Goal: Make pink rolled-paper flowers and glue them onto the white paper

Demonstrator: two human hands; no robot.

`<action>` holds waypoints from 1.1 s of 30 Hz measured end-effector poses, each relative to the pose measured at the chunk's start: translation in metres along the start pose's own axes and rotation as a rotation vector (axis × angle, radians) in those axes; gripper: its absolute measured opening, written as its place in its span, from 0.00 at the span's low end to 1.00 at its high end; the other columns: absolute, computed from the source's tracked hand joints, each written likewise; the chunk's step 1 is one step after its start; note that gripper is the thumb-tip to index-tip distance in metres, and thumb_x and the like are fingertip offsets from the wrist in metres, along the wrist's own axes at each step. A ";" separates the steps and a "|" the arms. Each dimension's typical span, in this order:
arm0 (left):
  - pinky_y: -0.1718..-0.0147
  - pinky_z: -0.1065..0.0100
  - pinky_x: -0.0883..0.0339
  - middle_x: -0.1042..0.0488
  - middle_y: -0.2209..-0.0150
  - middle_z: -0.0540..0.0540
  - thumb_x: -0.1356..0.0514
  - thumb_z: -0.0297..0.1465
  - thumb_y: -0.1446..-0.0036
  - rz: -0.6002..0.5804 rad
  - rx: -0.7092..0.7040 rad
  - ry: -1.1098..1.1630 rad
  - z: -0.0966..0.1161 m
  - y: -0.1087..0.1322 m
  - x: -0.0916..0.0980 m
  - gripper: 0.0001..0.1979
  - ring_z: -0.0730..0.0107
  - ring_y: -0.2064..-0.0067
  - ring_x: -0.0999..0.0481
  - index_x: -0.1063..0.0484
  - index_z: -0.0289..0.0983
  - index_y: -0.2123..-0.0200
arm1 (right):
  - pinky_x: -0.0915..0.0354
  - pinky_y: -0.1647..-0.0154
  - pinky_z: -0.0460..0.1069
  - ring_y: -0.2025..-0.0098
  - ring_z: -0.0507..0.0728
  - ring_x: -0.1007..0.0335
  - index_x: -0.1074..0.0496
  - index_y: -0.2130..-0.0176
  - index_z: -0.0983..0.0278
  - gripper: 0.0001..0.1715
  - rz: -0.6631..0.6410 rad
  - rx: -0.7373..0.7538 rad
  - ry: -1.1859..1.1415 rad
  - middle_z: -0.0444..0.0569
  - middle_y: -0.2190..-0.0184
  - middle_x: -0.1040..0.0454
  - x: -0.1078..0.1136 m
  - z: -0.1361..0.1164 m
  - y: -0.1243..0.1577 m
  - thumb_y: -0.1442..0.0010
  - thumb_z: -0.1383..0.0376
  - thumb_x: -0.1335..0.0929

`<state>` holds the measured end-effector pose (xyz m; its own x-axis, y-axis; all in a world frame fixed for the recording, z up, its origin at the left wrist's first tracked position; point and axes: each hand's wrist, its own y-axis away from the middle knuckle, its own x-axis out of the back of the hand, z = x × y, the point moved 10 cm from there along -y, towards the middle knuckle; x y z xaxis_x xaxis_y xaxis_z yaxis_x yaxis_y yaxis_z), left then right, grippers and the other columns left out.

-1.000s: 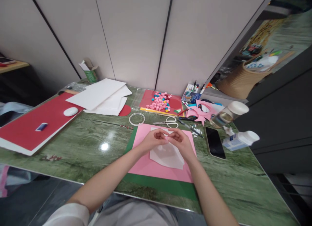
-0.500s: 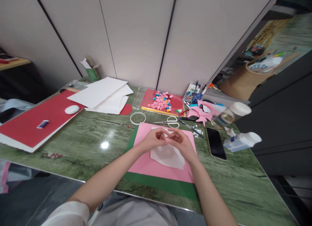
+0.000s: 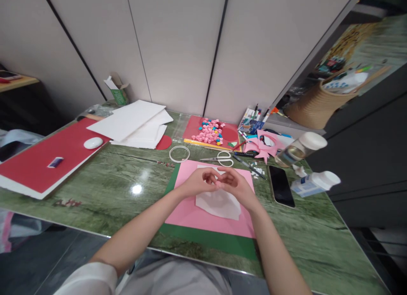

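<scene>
My left hand (image 3: pixel 202 180) and my right hand (image 3: pixel 237 185) meet above the middle of a sheet of pink paper, fingers curved and tips pinched together. Between the fingertips shows a small pink piece (image 3: pixel 218 184), like a bit of crumpled paper; the fingers mostly cover it. Below the hands lies a thin white paper (image 3: pixel 219 208) on the pink sheet (image 3: pixel 186 210), which rests on a larger green sheet (image 3: pixel 210 240). Just beyond the hands are white-handled scissors (image 3: pixel 224 158) and a white ring-shaped roll (image 3: pixel 171 154).
Pink, blue and yellow crumpled balls (image 3: pixel 210 133) sit on a red sheet at the back. Pink paper scraps (image 3: pixel 265 146), a black phone (image 3: pixel 281 186) and two bottles (image 3: pixel 300 148) stand or lie to the right. White sheets (image 3: pixel 130 121) and red board (image 3: pixel 47 155) are left.
The hands stay together over the paper, with only a slight shift of the fingers. The whole view has moved very slightly; the things on the table lie as before.
</scene>
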<state>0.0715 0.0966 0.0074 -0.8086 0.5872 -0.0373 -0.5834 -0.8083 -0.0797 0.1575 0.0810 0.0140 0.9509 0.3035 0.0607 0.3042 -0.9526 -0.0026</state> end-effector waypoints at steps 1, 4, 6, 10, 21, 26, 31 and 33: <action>0.72 0.73 0.40 0.32 0.75 0.51 0.36 0.28 0.59 0.013 0.029 0.040 -0.003 0.000 0.001 0.12 0.76 0.73 0.33 0.29 0.33 0.67 | 0.36 0.58 0.51 0.62 0.53 0.31 0.35 0.53 0.59 0.24 0.017 0.000 -0.001 0.45 0.67 0.30 0.001 0.001 -0.001 0.51 0.62 0.30; 0.70 0.72 0.38 0.30 0.75 0.50 0.34 0.31 0.60 0.062 0.097 0.162 -0.011 0.000 0.004 0.13 0.75 0.71 0.30 0.29 0.33 0.68 | 0.36 0.59 0.49 0.62 0.53 0.32 0.33 0.56 0.59 0.20 0.074 0.007 -0.021 0.46 0.66 0.30 0.005 0.004 -0.002 0.50 0.61 0.30; 0.67 0.70 0.36 0.28 0.73 0.48 0.33 0.31 0.60 0.076 0.113 0.238 -0.013 0.000 0.005 0.14 0.73 0.69 0.28 0.29 0.33 0.68 | 0.36 0.60 0.50 0.62 0.53 0.32 0.32 0.58 0.60 0.16 0.115 0.014 -0.064 0.47 0.65 0.29 0.006 0.007 -0.002 0.48 0.60 0.32; 0.62 0.66 0.35 0.25 0.71 0.46 0.32 0.29 0.61 0.076 0.102 0.351 -0.016 -0.001 0.003 0.13 0.70 0.67 0.26 0.29 0.32 0.69 | 0.35 0.61 0.50 0.63 0.54 0.32 0.29 0.62 0.61 0.12 0.175 0.031 -0.087 0.47 0.65 0.28 0.008 0.008 -0.002 0.47 0.59 0.33; 0.61 0.66 0.34 0.24 0.70 0.45 0.32 0.30 0.60 0.099 0.153 0.435 -0.023 0.000 0.003 0.14 0.69 0.66 0.25 0.25 0.33 0.67 | 0.33 0.65 0.50 0.69 0.53 0.30 0.29 0.66 0.62 0.11 0.283 0.070 0.110 0.45 0.70 0.27 0.020 -0.004 0.001 0.50 0.59 0.31; 0.63 0.67 0.34 0.23 0.69 0.43 0.34 0.34 0.58 0.197 0.169 0.343 -0.030 -0.001 0.013 0.14 0.70 0.67 0.25 0.25 0.33 0.66 | 0.36 0.61 0.51 0.65 0.54 0.31 0.30 0.65 0.62 0.06 0.502 0.284 0.584 0.47 0.68 0.27 0.022 -0.032 0.018 0.46 0.62 0.34; 0.67 0.68 0.32 0.23 0.71 0.43 0.35 0.35 0.57 0.293 0.108 0.117 -0.024 -0.001 0.023 0.12 0.69 0.70 0.25 0.24 0.32 0.69 | 0.40 0.58 0.52 0.65 0.54 0.31 0.29 0.64 0.62 0.07 0.528 0.480 0.960 0.47 0.69 0.25 -0.002 -0.049 0.028 0.43 0.66 0.36; 0.68 0.68 0.32 0.23 0.71 0.43 0.36 0.34 0.57 0.325 0.077 0.051 -0.020 0.000 0.025 0.11 0.68 0.70 0.25 0.24 0.32 0.70 | 0.42 0.56 0.52 0.67 0.54 0.31 0.29 0.64 0.62 0.07 0.529 0.492 1.035 0.47 0.70 0.24 -0.006 -0.047 0.028 0.42 0.66 0.36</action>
<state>0.0522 0.1120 -0.0137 -0.9494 0.2983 -0.0980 -0.3016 -0.9532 0.0201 0.1577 0.0518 0.0601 0.5405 -0.4823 0.6894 0.1011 -0.7762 -0.6223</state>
